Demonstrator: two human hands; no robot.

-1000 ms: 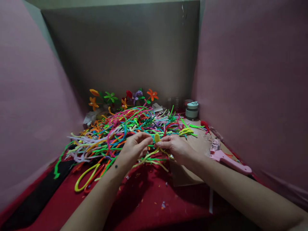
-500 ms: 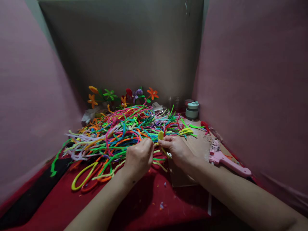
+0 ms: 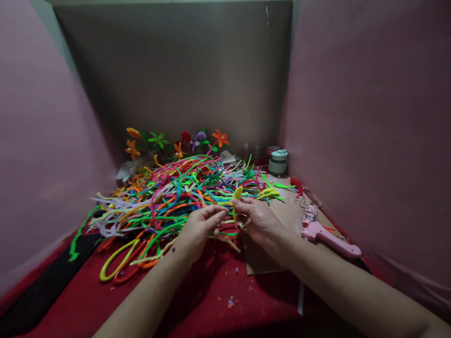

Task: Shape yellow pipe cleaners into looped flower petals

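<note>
A yellow pipe cleaner (image 3: 236,197) with a small loop at its top stands between my two hands, just in front of a big tangled pile of coloured pipe cleaners (image 3: 169,195). My right hand (image 3: 259,220) pinches the yellow stem just under the loop. My left hand (image 3: 200,227) has its fingers closed on the lower part of the same stem, a little to the left. Both hands hover above the red tabletop (image 3: 197,295).
A pink glue gun (image 3: 326,234) lies at the right on a brown cardboard sheet (image 3: 271,263). Finished pipe-cleaner flowers (image 3: 176,141) stand at the back, with a small lidded jar (image 3: 278,162) at the back right. Pink walls close in on both sides.
The yellow loop has tilted a little to the right. My left hand has shifted, its fingers now reaching up toward the stem. The view has moved slightly.
</note>
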